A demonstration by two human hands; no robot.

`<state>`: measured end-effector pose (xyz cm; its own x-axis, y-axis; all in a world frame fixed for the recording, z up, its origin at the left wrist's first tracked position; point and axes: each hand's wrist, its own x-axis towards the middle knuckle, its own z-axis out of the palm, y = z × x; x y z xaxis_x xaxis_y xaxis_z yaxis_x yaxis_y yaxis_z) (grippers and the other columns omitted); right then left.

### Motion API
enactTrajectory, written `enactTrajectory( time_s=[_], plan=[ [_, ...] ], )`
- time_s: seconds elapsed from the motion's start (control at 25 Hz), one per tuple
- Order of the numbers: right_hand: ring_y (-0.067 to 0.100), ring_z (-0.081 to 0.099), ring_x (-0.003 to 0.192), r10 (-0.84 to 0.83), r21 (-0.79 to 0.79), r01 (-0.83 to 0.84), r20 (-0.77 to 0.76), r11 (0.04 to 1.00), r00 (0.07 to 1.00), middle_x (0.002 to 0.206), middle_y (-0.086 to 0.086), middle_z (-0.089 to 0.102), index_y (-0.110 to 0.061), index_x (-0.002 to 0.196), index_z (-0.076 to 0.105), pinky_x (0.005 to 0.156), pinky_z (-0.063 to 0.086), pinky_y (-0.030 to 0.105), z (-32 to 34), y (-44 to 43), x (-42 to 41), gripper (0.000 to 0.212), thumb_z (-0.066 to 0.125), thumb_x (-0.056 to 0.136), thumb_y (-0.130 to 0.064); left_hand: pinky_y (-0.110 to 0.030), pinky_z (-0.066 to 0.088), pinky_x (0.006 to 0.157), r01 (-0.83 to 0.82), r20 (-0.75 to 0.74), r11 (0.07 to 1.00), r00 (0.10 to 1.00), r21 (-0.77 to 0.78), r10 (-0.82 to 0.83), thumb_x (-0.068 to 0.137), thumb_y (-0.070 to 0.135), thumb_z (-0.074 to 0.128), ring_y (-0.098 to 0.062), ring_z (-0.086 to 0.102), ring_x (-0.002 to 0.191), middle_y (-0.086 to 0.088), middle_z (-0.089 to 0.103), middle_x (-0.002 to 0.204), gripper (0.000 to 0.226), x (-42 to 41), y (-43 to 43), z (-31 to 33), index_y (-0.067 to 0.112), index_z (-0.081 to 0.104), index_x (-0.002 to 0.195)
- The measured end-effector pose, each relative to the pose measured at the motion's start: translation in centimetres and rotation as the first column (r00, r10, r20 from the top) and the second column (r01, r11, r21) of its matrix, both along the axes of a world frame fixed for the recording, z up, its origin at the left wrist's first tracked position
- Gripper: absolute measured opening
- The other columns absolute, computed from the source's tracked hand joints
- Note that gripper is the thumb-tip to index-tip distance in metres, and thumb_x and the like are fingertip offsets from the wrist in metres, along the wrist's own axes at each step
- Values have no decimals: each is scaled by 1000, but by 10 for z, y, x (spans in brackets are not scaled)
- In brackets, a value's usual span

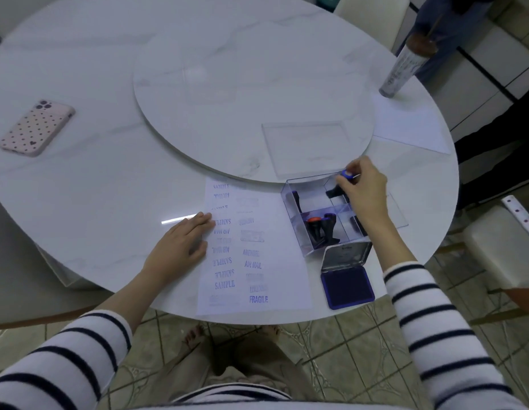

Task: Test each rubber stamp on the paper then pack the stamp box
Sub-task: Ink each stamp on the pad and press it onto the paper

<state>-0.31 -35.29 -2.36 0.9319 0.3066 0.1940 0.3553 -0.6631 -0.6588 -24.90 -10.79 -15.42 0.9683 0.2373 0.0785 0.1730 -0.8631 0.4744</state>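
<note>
A white paper (251,253) covered in several blue stamp prints lies at the table's near edge. My left hand (183,244) rests flat on its left margin, fingers spread. To the right stands a clear divided stamp box (304,232) holding several black stamps, one with a red cap (313,221). My right hand (363,184) is over the box's far right compartment, shut on a stamp with a blue top (345,174). An open blue ink pad (347,287) sits just in front of the box.
The clear box lid (310,149) lies on the round turntable (227,84). A pink phone (35,128) is at far left. A tall cylinder (405,66) stands on another sheet (411,125) at far right. White chairs surround the round table.
</note>
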Motion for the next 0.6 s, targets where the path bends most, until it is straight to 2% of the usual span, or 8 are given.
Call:
enactTrajectory(
  time_s=[0.16,0.32,0.48,0.6],
  plan=[
    [24,54,76,115,-210,-131,-88,969,989,86,18,62,1,90,57,71,47,33,-25,19,17,15,66,80,-6,-12,6,109,-7,2,1000,1000,-1,7,83,38,31,-8,30,133,7,39,142,55,0,0,-1,20,45,133],
    [32,60,86,180,-385,-236,-176,892,968,94,23,66,3,92,63,74,44,31,-42,28,29,14,63,81,-6,-15,9,111,-16,5,1000,1000,-9,16,83,37,33,-4,29,132,7,41,142,52,0,1,-3,20,47,131],
    [36,59,95,224,-411,-262,-141,873,964,103,23,64,4,98,65,83,48,40,-45,40,23,19,60,83,-6,-11,7,109,-21,19,1000,1000,-11,21,83,35,35,-7,31,131,7,41,140,51,0,0,-1,19,49,129],
    [33,60,92,221,-356,-287,-213,889,952,98,21,66,3,98,64,82,48,37,-53,49,10,20,63,82,-9,-9,6,108,-18,24,1000,1000,-9,18,83,35,35,-6,30,130,7,41,140,51,0,0,0,19,49,129]
  ],
)
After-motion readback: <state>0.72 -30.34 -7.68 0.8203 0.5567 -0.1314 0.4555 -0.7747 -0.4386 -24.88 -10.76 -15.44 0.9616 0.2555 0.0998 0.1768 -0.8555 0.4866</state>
